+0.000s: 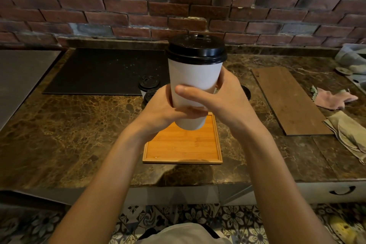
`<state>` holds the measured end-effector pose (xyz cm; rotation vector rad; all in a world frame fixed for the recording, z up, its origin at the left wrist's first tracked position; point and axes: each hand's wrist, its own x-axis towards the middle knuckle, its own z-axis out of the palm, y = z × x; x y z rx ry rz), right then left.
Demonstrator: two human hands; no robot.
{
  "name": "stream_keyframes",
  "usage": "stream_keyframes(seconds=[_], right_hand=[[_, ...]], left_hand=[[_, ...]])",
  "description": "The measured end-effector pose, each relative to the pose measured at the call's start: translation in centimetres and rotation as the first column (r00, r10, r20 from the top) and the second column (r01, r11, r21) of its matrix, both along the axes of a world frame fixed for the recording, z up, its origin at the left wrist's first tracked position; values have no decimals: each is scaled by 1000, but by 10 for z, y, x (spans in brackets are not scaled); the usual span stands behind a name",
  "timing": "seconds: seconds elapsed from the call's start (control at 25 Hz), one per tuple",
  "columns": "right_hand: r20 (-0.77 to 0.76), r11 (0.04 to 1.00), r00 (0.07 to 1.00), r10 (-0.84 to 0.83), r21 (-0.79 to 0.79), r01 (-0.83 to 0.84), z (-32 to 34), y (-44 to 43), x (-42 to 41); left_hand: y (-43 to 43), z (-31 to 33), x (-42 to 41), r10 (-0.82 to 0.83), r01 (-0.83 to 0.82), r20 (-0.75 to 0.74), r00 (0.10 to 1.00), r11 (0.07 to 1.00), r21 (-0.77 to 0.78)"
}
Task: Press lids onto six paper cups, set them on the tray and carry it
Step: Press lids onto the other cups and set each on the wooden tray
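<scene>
- At the far left, the brown marble desk meets a steel surface. A black mat lies on the desk close to the brick wall.
- Just past the right end of the mat stand two lidded cups, one in front of the other. The left hand hides part of them.
- The left hand is curled round the low part of a white paper cup and grips it from the left side.
- This cup is held upright in the air, above the far end of the bamboo tray. Its black lid sits level on the rim and looks pressed fully down.
- The right hand grips the same cup from the right side, with its thumb lying across the front of the cup wall.
- Just beside the right hand, the dark round edge of one more lid shows on the desk. I cannot tell what is under it.
- Further right lie a wooden board, a pink cloth and a beige cloth.
- In my judgement the task is not far along.
  - At least three cups seem to have lids.
  - No cup stands on the part of the tray that I can see.
  - The cup in the hands looks ready to be set down there, and the others must follow.
  - The carrying is not yet begun.
  - I cannot count six cups from here.
</scene>
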<state>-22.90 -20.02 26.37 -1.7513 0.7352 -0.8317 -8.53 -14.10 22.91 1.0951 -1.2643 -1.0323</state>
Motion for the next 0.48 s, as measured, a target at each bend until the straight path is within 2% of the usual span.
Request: stream_keyframes(seconds=[0.24, 0.48], right_hand=[[-12, 994, 994, -111, -22, 111, -1, 2, 6], [-41, 972, 972, -231, -45, 229, -7, 7, 11]], left_hand=[[-2, -2, -7, 159, -158, 60, 985, 987, -13], [-5, -7, -11, 213, -213, 30, 977, 977, 6]])
